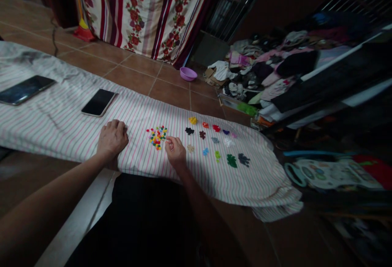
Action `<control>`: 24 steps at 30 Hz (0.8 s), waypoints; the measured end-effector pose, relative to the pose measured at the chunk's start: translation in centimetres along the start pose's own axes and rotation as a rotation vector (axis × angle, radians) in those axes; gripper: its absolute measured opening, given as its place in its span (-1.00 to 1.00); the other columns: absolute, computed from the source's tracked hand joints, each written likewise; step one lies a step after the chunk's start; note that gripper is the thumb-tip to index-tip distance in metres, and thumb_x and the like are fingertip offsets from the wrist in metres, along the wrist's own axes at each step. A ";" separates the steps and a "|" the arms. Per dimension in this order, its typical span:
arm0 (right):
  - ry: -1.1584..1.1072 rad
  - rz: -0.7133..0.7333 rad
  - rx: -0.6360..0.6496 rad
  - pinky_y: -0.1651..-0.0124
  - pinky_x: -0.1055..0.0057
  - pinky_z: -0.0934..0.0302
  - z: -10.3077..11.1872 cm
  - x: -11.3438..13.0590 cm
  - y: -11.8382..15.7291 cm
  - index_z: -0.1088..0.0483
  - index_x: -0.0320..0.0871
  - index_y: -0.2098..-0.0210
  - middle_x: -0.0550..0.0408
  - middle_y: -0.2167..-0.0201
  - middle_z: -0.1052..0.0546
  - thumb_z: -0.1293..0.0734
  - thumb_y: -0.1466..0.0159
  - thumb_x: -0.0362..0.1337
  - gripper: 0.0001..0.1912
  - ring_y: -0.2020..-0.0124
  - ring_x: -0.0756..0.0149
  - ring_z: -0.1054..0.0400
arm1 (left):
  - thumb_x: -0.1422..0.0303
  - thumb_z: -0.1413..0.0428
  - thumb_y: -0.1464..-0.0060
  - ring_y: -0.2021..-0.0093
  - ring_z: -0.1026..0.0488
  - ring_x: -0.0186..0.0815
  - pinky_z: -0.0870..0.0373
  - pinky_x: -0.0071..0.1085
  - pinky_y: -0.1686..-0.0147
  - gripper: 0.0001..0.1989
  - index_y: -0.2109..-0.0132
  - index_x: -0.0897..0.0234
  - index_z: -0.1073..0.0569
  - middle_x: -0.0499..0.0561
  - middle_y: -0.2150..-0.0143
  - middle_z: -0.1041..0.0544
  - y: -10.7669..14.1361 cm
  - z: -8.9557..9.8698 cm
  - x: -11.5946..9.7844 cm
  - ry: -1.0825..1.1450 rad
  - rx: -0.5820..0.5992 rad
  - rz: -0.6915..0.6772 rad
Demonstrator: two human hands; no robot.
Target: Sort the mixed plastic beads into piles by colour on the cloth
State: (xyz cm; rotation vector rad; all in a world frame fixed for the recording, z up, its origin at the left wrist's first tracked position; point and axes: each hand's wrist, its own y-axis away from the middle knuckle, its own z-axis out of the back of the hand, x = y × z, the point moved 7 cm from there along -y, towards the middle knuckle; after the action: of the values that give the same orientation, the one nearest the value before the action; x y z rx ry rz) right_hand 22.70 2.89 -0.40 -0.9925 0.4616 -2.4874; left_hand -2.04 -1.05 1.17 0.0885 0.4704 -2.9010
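Observation:
My right hand (176, 152) is closed in a pinch at the right edge of a mixed pile of small, bright, bead-like pieces (157, 137). Whatever lies between its fingertips is too small to make out. Palm down on the striped cloth (137, 112), my left hand (112, 137) rests left of that pile, fingers slightly bent and holding nothing visible. Right of my right hand, similar pieces lie in separate single-colour heaps, among them yellow (192, 120), black (189, 131), red (216, 128), light blue (205, 151), dark green (232, 161) and dark grey (244, 159).
A phone (98, 103) lies beyond my left hand, with a larger dark-screened device (27, 90) farther left. On the tiled floor stands a purple basin (188, 74) near a floral curtain (134, 10). Heaped clothes (269, 63) fill the right background.

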 end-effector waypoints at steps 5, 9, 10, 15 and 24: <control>-0.026 -0.046 -0.025 0.18 0.46 -0.32 0.1 -0.4 0.0 -0.49 -0.13 0.20 0.07 0.29 -0.49 -0.18 -0.28 -0.34 -0.75 0.36 0.38 -0.41 | 0.34 0.12 -0.18 0.10 -0.38 0.01 -0.24 -0.16 0.17 -0.73 0.11 0.36 -0.39 0.26 0.10 -0.44 0.0 0.0 0.0 0.001 -0.015 -0.012; -0.031 -0.048 -0.032 0.17 0.43 -0.31 -0.1 -0.7 0.0 -0.51 -0.12 0.21 0.06 0.29 -0.49 -0.19 -0.29 -0.32 -0.75 0.31 0.34 -0.42 | 0.35 0.11 -0.17 0.11 -0.40 0.00 -0.26 -0.16 0.17 -0.75 0.12 0.35 -0.39 0.25 0.10 -0.45 0.0 0.1 -0.1 0.003 -0.009 -0.016; -0.038 -0.046 -0.033 0.17 0.42 -0.31 -0.1 -0.7 0.0 -0.51 -0.12 0.21 0.06 0.29 -0.49 -0.19 -0.29 -0.32 -0.75 0.31 0.33 -0.42 | 0.36 0.12 -0.18 0.12 -0.40 -0.01 -0.27 -0.16 0.17 -0.75 0.12 0.35 -0.39 0.25 0.11 -0.45 0.0 0.2 -0.1 -0.001 -0.013 -0.017; -0.073 -0.038 -0.040 0.16 0.39 -0.32 0.3 -0.6 0.0 -0.51 -0.13 0.21 0.05 0.30 -0.49 -0.20 -0.30 -0.29 -0.75 0.31 0.32 -0.41 | 0.35 0.14 -0.19 0.11 -0.40 0.00 -0.28 -0.16 0.17 -0.75 0.12 0.33 -0.38 0.24 0.12 -0.45 0.1 0.3 -0.2 -0.021 -0.021 -0.023; -0.193 -0.009 -0.067 0.28 0.47 -0.34 2.9 -1.0 -1.3 -0.52 -0.09 0.17 0.03 0.23 -0.51 -0.21 -0.32 -0.21 -0.74 0.27 0.35 -0.42 | 0.36 0.15 -0.18 0.09 -0.40 -0.01 -0.28 -0.16 0.14 -0.74 0.12 0.35 -0.38 0.24 0.11 -0.45 0.0 0.4 -0.3 -0.018 0.024 -0.008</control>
State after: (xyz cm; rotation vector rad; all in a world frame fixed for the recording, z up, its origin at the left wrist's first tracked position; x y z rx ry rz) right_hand 25.10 4.01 1.65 -1.2499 0.4821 -2.3671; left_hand -1.74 -1.17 1.57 0.0635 0.4337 -2.9126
